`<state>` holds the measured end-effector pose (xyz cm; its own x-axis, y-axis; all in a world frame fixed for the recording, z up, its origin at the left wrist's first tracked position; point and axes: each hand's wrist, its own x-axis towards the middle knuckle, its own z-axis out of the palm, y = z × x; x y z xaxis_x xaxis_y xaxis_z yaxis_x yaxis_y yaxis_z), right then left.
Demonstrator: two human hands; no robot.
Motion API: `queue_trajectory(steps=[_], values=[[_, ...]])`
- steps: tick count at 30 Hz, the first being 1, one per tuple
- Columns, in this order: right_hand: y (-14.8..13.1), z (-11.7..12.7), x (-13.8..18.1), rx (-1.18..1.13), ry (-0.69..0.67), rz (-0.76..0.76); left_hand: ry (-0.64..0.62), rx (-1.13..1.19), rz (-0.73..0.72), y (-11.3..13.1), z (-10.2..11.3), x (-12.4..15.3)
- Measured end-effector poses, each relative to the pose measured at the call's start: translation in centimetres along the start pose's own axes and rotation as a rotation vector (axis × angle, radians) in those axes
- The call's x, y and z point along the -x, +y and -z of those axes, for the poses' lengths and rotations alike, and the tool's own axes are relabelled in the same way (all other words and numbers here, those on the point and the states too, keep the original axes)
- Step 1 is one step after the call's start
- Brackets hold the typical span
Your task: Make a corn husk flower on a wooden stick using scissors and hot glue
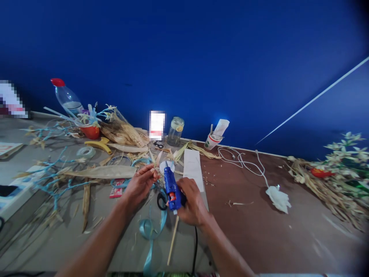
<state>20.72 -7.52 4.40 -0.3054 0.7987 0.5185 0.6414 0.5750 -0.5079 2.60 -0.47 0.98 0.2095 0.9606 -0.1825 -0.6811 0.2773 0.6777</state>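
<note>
My right hand (192, 202) is wrapped round a blue glue gun (169, 180), whose nozzle points away from me. Just left of the nozzle, my left hand (141, 181) pinches pale pointed husk pieces (155, 158), which look like flower petals; their lower ends are hidden by the fingers. A white round piece (171, 166) shows behind the nozzle. Below the hands, light-blue ribbon (147, 229) curls over the table beside a thin stick (173, 241). The black handle loop (162, 201), perhaps of scissors, lies partly under the glue gun.
Blue-wrapped branches (54, 188) and a long dried husk (100, 172) spread on the left. Behind stand a red pot (90, 132), a tilted bottle (67, 98), a glass jar (175, 132) and a white cup (212, 141). A white cable (245, 163) and dried flowers (350, 161) lie right.
</note>
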Motion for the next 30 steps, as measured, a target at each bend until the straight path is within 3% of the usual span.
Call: queue_trajectory(steps=[6,12,17,26,30], values=[[0.4,1.8,2.5,0.098,0.008,-0.045,-0.015,0.001,-0.011,-0.2,0.4,-0.2],[3.1,4.2,9.9,0.415,0.056,-0.308,-0.034,0.009,0.005,0.0,-0.1,0.2],[5.2,4.7,14.5,0.567,0.106,-0.510,-0.031,0.004,0.008,0.1,-0.5,0.3],[6.6,5.1,16.1,0.581,0.061,-0.622,-0.041,0.018,0.000,0.0,-0.3,0.2],[5.8,6.4,14.5,0.614,0.208,-0.608,-0.048,0.019,0.005,0.0,-0.3,0.3]])
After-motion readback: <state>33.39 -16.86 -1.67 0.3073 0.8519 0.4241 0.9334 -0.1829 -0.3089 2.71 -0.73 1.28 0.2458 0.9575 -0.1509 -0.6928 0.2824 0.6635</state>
